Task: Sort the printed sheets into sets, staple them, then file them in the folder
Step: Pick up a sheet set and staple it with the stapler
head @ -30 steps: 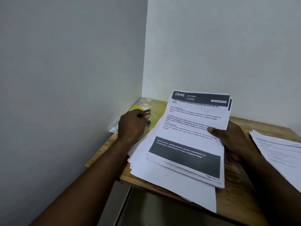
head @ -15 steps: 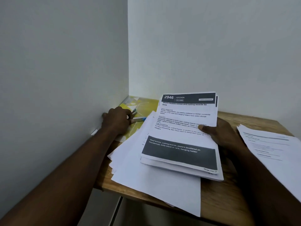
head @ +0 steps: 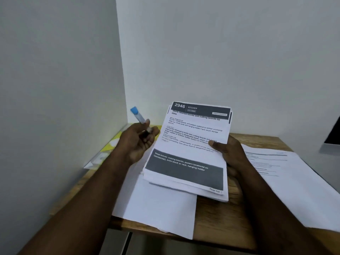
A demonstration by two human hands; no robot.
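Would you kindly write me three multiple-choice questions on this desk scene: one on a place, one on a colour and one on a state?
1. Where does the yellow folder lie?
A) at the far left of the table, against the wall
B) on a chair
C) on the floor

2. What colour is the cap of the pen?
A) red
B) blue
C) green

3. What is the left hand doing?
A) lying flat on the table
B) gripping a stapler
C) holding the pen

Answers:
1 A, since the folder sits along the table's far left edge, close to the wall.
2 B, since the cap at the pen's upper end is bright blue.
3 C, since its fingers curl round the pen's barrel above the table.
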